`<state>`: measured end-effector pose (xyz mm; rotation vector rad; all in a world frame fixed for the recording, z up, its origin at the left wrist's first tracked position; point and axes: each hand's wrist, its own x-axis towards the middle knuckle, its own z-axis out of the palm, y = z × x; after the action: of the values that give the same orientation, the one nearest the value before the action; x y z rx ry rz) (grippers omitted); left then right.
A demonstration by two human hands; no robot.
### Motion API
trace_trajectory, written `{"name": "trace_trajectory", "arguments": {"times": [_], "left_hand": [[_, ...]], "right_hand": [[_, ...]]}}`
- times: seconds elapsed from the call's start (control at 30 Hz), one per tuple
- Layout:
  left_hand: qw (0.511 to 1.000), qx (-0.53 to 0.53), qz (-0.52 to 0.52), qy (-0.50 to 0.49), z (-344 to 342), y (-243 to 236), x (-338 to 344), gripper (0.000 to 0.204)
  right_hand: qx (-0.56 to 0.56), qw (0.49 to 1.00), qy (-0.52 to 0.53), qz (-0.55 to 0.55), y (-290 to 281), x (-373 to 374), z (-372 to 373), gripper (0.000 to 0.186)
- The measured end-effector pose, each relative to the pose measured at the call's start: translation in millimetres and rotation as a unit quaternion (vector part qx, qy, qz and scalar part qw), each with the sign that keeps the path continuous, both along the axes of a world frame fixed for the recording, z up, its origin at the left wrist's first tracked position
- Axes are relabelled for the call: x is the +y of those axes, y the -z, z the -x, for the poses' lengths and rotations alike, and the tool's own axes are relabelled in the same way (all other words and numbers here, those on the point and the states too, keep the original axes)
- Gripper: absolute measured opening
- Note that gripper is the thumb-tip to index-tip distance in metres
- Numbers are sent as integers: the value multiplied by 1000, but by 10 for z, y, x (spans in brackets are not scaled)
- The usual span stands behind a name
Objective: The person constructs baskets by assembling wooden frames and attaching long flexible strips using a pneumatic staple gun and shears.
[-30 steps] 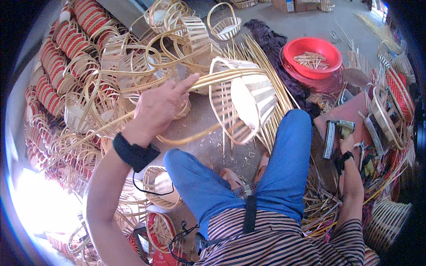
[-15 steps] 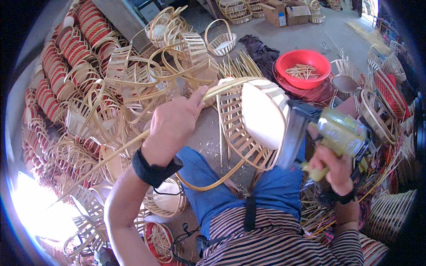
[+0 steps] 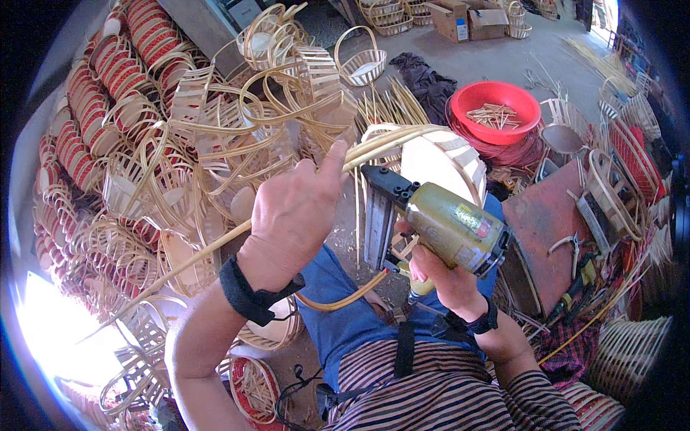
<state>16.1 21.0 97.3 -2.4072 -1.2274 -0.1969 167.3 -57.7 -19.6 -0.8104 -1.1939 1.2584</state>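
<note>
My left hand [image 3: 291, 208] is closed on long pale bamboo strips [image 3: 388, 140], index finger along them, at the upper rim of a slatted basket [image 3: 445, 161] with a white oval base, tilted above my lap. My right hand [image 3: 442, 276] grips an olive-and-black pneumatic stapler [image 3: 449, 230], whose black nose lies just under the strips, right of my left fingers; whether it touches them I cannot tell. The stapler hides much of the basket. A curved cane loop [image 3: 334, 304] hangs below, over my jeans.
Piled baskets [image 3: 122, 79] fill the left side. A red basin [image 3: 498, 131] of short sticks stands behind a reddish board [image 3: 539, 237] with pliers [image 3: 571, 244]. Cane bundles [image 3: 392, 104], a dark cloth [image 3: 420, 75] and cardboard boxes [image 3: 449, 20] are at the back.
My right hand has lifted the stapler from the board on the right and brought it leftward to the basket. My left hand has moved slightly down and right with the strips.
</note>
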Motion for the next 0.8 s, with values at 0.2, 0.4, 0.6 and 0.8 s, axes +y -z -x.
{"name": "trace_trajectory", "arguments": {"times": [0.2, 0.4, 0.6, 0.8], "left_hand": [[1000, -10, 15, -15, -43, -21, -7, 31], [1000, -8, 17, -17, -44, -28, -19, 30], [1000, -11, -12, 24, 12, -24, 2, 27], [999, 38, 17, 30, -34, -125, 239, 29]], "right_hand": [[23, 1000, 10, -9, -27, 22, -9, 30], [28, 999, 5, -21, -40, 7, -9, 29], [36, 999, 24, 1, -84, 8, 56, 25], [61, 994, 89, 15, -362, -49, -299, 19]]}}
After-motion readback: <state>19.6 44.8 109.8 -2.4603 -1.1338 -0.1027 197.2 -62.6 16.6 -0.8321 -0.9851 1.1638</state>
